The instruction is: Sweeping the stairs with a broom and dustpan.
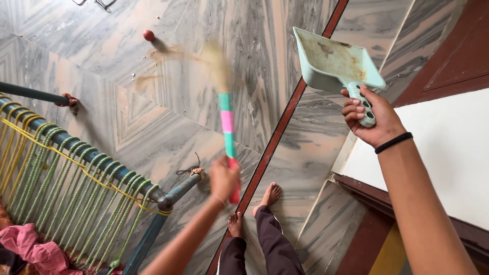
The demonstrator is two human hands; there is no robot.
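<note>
Bare feet [254, 209] stand on the marble floor [168, 137] at a dark red strip [285, 114]. The left hand [224, 177] grips a broom [227, 127], its blurred bristles seemingly over the floor. The right hand [371, 116] holds a dustpan [333, 61] raised. A rope cot [76, 173] edges the left; open floor reaches a red ball [148, 35].

Grey-veined marble floor [168, 122] crossed by a dark red inlay strip [275, 137]. Small red ball [148, 35] lying near the top. At left, a blue metal cot frame [102, 165] strung with green and yellow rope [61, 178], pink cloth [30, 249] beneath. White wall [448, 153] at right.
</note>
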